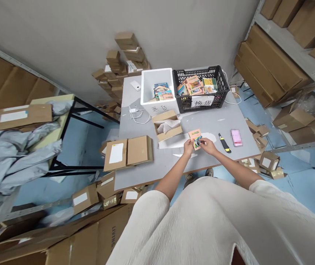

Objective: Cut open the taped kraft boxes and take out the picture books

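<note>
A small orange book (195,134) with a coloured picture on its cover is held above the front part of the grey table (146,170). My left hand (188,147) grips its lower left edge. On the other side, my right hand (207,145) has its fingers closed at the book's lower right, partly over the cover picture. Just beyond my left hand stands an opened cardboard box (171,137) with white wrapping (168,126) inside. A black and yellow utility knife (225,143) lies to the right of my right hand.
Behind are a white foam box (156,75) and a black crate (223,92), both holding books. Cardboard boxes (138,151) sit at the table's left edge. A blurred pink item (236,138) lies right. Cartons (268,162) crowd the floor; a cable (141,117) lies left.
</note>
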Demonstrator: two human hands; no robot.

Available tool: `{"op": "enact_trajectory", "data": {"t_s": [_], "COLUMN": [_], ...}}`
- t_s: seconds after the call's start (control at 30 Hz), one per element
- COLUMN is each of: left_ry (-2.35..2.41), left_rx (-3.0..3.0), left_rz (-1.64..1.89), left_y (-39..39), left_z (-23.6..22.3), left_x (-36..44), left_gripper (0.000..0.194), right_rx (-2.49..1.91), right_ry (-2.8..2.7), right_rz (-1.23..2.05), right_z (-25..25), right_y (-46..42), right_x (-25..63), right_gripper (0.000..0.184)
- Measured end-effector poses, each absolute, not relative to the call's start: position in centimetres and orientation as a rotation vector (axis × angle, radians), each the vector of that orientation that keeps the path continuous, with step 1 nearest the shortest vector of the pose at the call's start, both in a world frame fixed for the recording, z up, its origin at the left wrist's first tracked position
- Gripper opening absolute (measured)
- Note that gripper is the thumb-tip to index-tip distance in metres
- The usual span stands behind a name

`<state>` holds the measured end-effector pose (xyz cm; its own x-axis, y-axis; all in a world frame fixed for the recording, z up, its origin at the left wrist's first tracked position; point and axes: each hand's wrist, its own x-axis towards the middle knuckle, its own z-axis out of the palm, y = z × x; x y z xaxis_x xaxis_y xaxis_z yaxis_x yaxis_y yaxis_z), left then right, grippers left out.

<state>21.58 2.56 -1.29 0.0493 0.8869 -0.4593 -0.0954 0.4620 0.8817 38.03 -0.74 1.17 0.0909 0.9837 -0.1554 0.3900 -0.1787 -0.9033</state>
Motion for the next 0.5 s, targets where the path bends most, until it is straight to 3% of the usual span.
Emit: {"op": "enact_trajectory", "data": {"t_s": [0.1, 0.3, 0.5], "left_ry": [1.307, 1.283, 1.307], "left_rx": [0.788, 0.842, 1.123], "left_rz": [0.901, 0.968, 1.024], "left_y": [3.4, 5.0, 6.8], "left_z": [-0.5, 1.2, 2.9], "left_x": [19.8, 16.8, 12.6], "left_gripper": [0.05, 0.042, 0.027], "right_rx": [-1.786, -1.776, -1.592], "right_ry": [-1.259, -1.003, -0.794], "right_rz": [1.067, 1.337, 1.332], "right_z": [1.3, 2.4, 4.3], "right_y": [-0.1, 0.8, 3.3], "right_x": [38.1, 36.1, 32.4], "right_gripper": [0.034, 0.015, 0.025]}}
